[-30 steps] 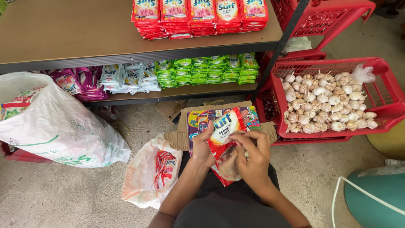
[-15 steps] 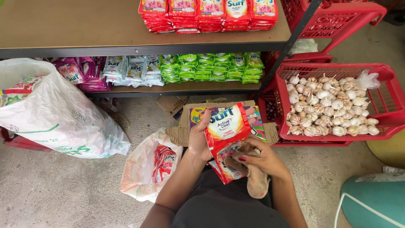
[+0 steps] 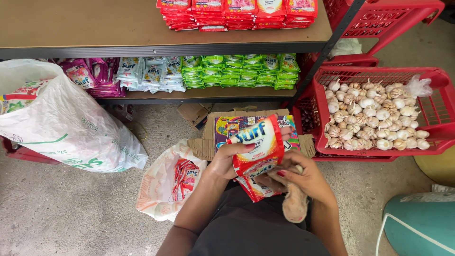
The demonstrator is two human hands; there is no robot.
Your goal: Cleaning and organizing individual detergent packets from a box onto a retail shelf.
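Observation:
My left hand (image 3: 226, 160) grips a red sachet (image 3: 258, 144) of washing powder from its left edge, holding it upright in front of my lap. Below it hangs a short strip of more red sachets (image 3: 256, 187). My right hand (image 3: 303, 178) is closed on a beige cloth (image 3: 295, 206) and presses its fingertips against the lower sachets. A colourful flattened carton (image 3: 227, 128) on brown cardboard lies on the floor just beyond my hands.
A clear plastic bag of red sachets (image 3: 173, 182) lies at my left. A big white sack (image 3: 66, 125) sits further left. Shelves hold red (image 3: 237, 12), green (image 3: 237, 71) and pink (image 3: 90, 76) sachets. A red basket of garlic (image 3: 374, 114) stands at right, a teal bin (image 3: 419, 225) lower right.
The sachet strip has come lower and tilted. My right hand moved from its top edge down under it, with the cloth now showing.

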